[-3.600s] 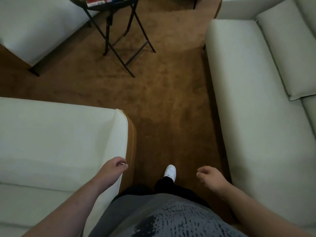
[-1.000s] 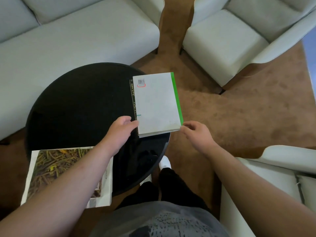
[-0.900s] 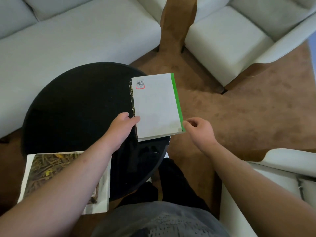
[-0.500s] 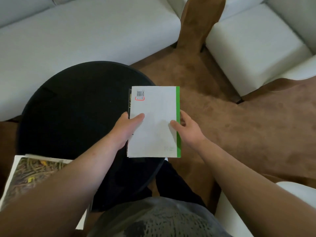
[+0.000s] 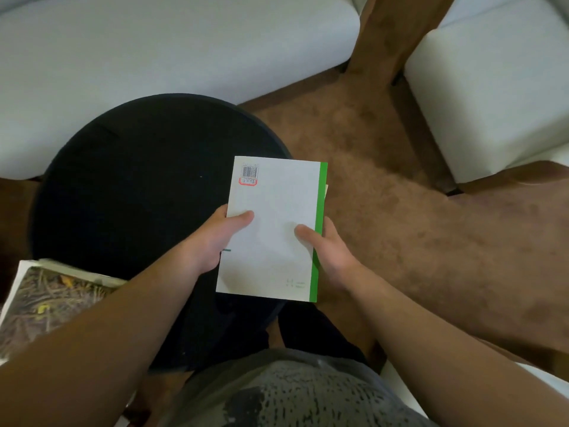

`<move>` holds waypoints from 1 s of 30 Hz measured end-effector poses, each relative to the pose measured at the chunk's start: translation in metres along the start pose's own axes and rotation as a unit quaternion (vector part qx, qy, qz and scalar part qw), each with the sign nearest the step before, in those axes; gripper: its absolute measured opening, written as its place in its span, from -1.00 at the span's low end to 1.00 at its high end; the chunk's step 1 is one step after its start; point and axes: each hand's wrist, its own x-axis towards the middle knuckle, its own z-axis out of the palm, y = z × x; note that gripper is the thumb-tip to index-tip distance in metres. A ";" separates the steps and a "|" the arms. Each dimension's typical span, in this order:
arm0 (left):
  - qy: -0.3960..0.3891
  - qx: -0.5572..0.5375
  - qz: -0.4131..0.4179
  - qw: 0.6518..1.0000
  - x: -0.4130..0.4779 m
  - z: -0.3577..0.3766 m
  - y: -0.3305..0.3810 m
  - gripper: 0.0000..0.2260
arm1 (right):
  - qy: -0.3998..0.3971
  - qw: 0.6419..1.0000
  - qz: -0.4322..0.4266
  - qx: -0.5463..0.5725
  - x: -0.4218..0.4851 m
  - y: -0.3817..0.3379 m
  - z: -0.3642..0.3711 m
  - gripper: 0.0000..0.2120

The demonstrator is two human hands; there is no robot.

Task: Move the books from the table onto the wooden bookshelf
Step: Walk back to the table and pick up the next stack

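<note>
A white book with a green spine (image 5: 274, 208) and a barcode at its top left is held over the right edge of the round black table (image 5: 129, 192). My left hand (image 5: 215, 241) grips its left edge, thumb on the cover. My right hand (image 5: 326, 251) grips the green spine side, thumb on top. A sliver of another book shows under its right edge. A second book with a leaf-litter photo cover (image 5: 52, 300) lies at the table's near left edge, partly hidden by my left forearm. The wooden bookshelf is out of view.
A long white sofa (image 5: 154, 47) runs behind the table. A white armchair (image 5: 498, 87) stands at the upper right, another white seat edge (image 5: 529, 377) at the lower right. Brown carpet (image 5: 415, 226) covers the floor between them.
I walked up to the table. Both hands closed on the white book and drew it off the table toward my body; a darker book under it is no longer visible.
</note>
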 end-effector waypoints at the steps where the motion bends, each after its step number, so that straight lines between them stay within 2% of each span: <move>1: -0.003 -0.012 -0.004 1.000 0.001 0.001 -0.002 -0.63 | 0.004 1.000 0.011 0.013 0.002 0.000 0.002 -0.40; 2: -0.003 -0.022 -0.006 1.000 0.002 0.002 -0.003 -0.60 | 0.002 0.999 0.021 0.027 0.004 0.000 0.003 -0.43; 5: -0.023 -0.043 -0.018 0.999 0.005 0.003 -0.004 -0.61 | -0.029 0.997 0.018 0.072 0.005 -0.001 0.002 -0.75; 6: -0.031 -0.048 -0.024 0.998 0.006 0.005 -0.002 -0.63 | -0.035 0.995 0.017 0.091 0.005 -0.002 0.000 -0.79; 10: -0.026 -0.063 -0.035 0.997 0.011 0.015 -0.001 -0.62 | -0.024 0.992 0.030 0.124 0.000 -0.005 -0.005 -0.82; 14: -0.030 -0.095 -0.084 0.992 0.009 0.017 -0.004 -0.74 | -0.034 0.992 0.048 0.112 -0.003 -0.009 -0.013 -0.84; 21: -0.007 -0.104 -0.114 0.988 0.000 0.019 0.000 -0.71 | -0.045 0.991 0.060 0.115 -0.015 -0.014 -0.016 -0.82; 25: -0.011 -0.129 -0.107 0.986 -0.014 0.023 -0.008 -0.71 | -0.058 0.991 0.045 0.110 -0.026 -0.013 -0.018 -0.80; 30: -0.008 -0.215 -0.076 0.974 -0.042 0.022 -0.018 -0.71 | -0.089 0.994 0.008 0.056 -0.041 -0.028 -0.013 -0.67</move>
